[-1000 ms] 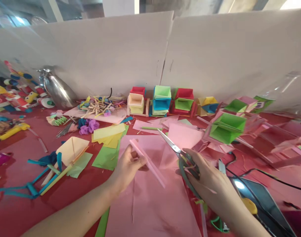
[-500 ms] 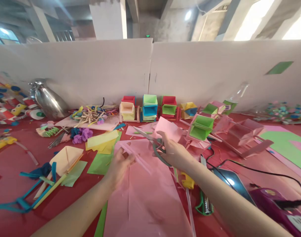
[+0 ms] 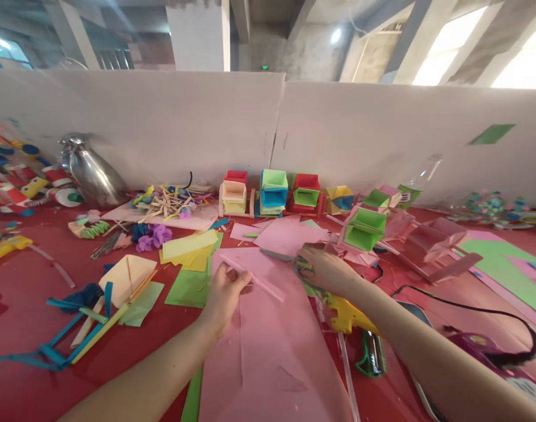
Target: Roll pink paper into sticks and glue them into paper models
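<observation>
My left hand (image 3: 226,296) pinches a narrow pink paper strip (image 3: 268,286) between thumb and fingers, above a large pink paper sheet (image 3: 272,351). The strip slants down to the right. My right hand (image 3: 327,268) is closed around the handles of a pair of scissors (image 3: 279,255), whose blades point left. They lie low over the top edge of the pink sheet, beside a smaller pink paper piece (image 3: 287,233). Part of the handles is hidden under my fingers. A yellow glue gun (image 3: 349,313) lies just below my right wrist.
Folded paper boxes in stands (image 3: 274,193) line the white partition (image 3: 162,129). A pink model with a green box (image 3: 364,228) stands at right. A steel jug (image 3: 92,173) is at back left. A black cable (image 3: 478,310) runs to a purple device (image 3: 482,363).
My right hand has lowered the scissors toward the table and moved slightly right. My left hand still holds the strip. The view has shifted slightly.
</observation>
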Demonstrator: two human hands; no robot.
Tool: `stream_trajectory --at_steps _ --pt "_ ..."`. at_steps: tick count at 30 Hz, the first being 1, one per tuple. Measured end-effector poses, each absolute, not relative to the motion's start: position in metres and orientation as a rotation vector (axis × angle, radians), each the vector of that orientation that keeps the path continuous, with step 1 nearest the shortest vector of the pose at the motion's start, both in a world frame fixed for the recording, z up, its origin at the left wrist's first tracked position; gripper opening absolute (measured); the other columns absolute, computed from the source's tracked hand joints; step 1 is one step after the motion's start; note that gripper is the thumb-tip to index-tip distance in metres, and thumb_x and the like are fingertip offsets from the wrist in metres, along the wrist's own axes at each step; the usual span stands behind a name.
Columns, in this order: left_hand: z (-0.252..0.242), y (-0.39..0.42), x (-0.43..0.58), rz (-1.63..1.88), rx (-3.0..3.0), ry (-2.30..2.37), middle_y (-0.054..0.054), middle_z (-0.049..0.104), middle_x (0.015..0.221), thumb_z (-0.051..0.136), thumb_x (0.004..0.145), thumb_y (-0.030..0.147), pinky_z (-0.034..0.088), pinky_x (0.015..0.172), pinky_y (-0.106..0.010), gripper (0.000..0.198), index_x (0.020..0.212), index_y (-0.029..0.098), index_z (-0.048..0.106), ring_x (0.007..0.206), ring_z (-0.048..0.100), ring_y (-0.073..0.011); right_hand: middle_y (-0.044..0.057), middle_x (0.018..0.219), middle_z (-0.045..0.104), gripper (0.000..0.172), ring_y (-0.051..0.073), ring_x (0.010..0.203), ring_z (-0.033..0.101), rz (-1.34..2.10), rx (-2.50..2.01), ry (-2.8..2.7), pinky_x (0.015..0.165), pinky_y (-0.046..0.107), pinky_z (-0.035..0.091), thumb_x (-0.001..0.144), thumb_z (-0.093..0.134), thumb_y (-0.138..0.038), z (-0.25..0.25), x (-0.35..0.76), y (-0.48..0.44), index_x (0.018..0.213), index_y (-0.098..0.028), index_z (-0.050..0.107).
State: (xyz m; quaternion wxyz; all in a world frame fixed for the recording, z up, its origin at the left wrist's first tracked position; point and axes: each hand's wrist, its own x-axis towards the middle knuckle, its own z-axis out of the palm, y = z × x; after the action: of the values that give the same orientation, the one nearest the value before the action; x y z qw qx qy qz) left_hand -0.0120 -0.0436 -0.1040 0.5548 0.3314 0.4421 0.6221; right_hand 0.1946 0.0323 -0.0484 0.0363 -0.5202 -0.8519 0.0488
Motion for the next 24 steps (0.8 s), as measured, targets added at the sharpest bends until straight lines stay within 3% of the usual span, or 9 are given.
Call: stream_trajectory --at_steps 3,5,7,10,17,21,22,24 --pt "-0.104 -0.046 -0.011 1.423 0.826 1.038 0.0 0.059 0.074 0.069 0.068 0.03 0.05 0.061 -0.024 0.028 0.088 0.016 0.053 0.068 0.059 -0.0118 0.016 0.105 0.06 0.021 0.029 0.104 0.052 0.083 -1.575 -2.551 0.085 0.038 0.037 0.078 0.051 -0.013 -0.046 0.196 0.013 0.095 -0.013 0.063" --pt "-0.105 -0.048 -0.01 1.385 0.859 1.025 -0.001 0.061 0.076 0.069 0.069 0.031 0.05 0.06 -0.024 0.029 0.088 0.016 0.053 0.066 0.06 -0.0122 0.013 0.106 0.06 0.026 0.024 0.103 0.053 0.103 -1.523 -2.511 0.086 0.035 0.038 0.087 0.04 -0.02 -0.042 0.19 -0.005 0.099 -0.016 0.063" --pt "-0.105 -0.049 -0.008 1.361 0.886 1.006 -0.003 0.063 0.079 0.069 0.07 0.032 0.05 0.061 -0.025 0.031 0.09 0.016 0.052 0.067 0.06 -0.0123 0.007 0.104 0.063 0.029 0.017 0.094 0.057 0.23 -1.461 -2.485 0.08 0.028 0.042 0.09 0.037 -0.03 -0.042 0.18 -0.024 0.103 -0.021 0.062" --pt "-0.105 -0.054 -0.004 1.329 0.906 0.986 -0.003 0.063 0.08 0.067 0.071 0.032 0.051 0.066 -0.027 0.031 0.092 0.015 0.051 0.07 0.06 -0.0131 0.005 0.092 0.065 0.037 0.017 0.079 0.059 0.523 -1.483 -2.314 0.068 0.027 0.044 0.08 0.053 -0.042 -0.05 0.166 -0.046 0.109 -0.019 0.058" --pt "-0.099 -0.056 -0.002 1.227 0.884 1.083 -0.003 0.061 0.083 0.068 0.071 0.026 0.05 0.078 -0.035 0.047 0.109 0.018 0.042 0.079 0.061 -0.0162 -0.003 0.063 0.058 0.014 0.012 0.058 0.051 0.82 -1.387 -2.239 0.054 0.023 0.037 0.079 0.052 -0.028 -0.065 0.168 -0.051 0.078 -0.02 0.063" --pt "-0.091 -0.058 -0.027 1.477 1.452 1.44 -0.008 0.052 0.113 0.068 0.071 0.032 0.046 0.083 -0.036 0.053 0.115 0.022 0.04 0.097 0.054 -0.0189 -0.002 0.067 0.063 0.011 0.012 0.06 0.055 0.827 -1.415 -2.348 0.054 0.022 0.038 0.078 0.054 -0.022 -0.062 0.18 -0.05 0.076 -0.02 0.064" --pt "-0.088 -0.061 -0.033 1.496 1.725 1.529 -0.008 0.052 0.111 0.069 0.07 0.031 0.043 0.086 -0.037 0.047 0.11 0.022 0.045 0.101 0.051 -0.0205 -0.001 0.069 0.065 0.011 0.013 0.062 0.056 0.812 -1.43 -2.388 0.056 0.023 0.039 0.077 0.054 -0.02 -0.063 0.182 -0.05 0.076 -0.02 0.065" --pt "-0.087 -0.067 -0.04 1.082 2.324 1.385 -0.002 0.058 0.085 0.063 0.076 0.029 0.043 0.078 -0.035 0.014 0.086 0.021 0.056 0.086 0.053 -0.0189 0.0 0.072 0.067 0.011 0.014 0.065 0.059 0.732 -1.443 -2.491 0.059 0.023 0.04 0.076 0.055 -0.017 -0.066 0.183 -0.05 0.075 -0.02 0.066"
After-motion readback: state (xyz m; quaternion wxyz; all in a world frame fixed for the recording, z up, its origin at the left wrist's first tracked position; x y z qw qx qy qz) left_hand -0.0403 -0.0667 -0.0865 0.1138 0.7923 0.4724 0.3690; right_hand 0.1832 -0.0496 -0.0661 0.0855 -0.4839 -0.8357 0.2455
